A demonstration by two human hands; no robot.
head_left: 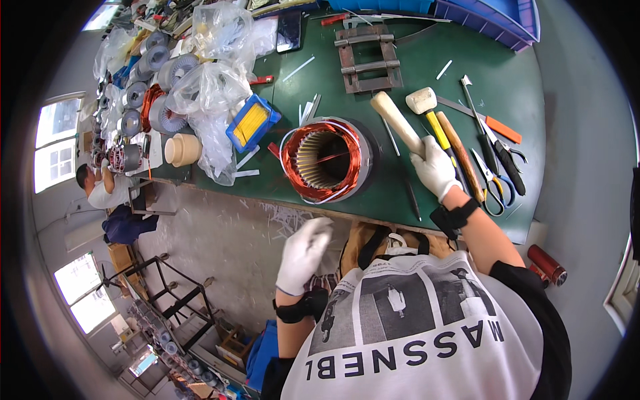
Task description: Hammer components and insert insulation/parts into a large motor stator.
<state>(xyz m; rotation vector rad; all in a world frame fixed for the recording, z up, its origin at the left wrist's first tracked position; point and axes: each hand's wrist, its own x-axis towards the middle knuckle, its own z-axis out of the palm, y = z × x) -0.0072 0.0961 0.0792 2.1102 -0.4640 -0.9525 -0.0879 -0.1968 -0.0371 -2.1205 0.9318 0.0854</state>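
Wooden stick (395, 121) in right grip (435, 168)

Windows (59, 145) at the left glare white; my left grip (303, 258) is slightly blurred; the view bends toward dark corners.

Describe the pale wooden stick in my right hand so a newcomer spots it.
On the green table, find the copper-wound ring near the front edge. To its right, a white-gloved right hand grips the near end of a thick wooden stick. Its bare pale wood sets it apart from the yellow-handled mallet and the darker brown tool farther right.
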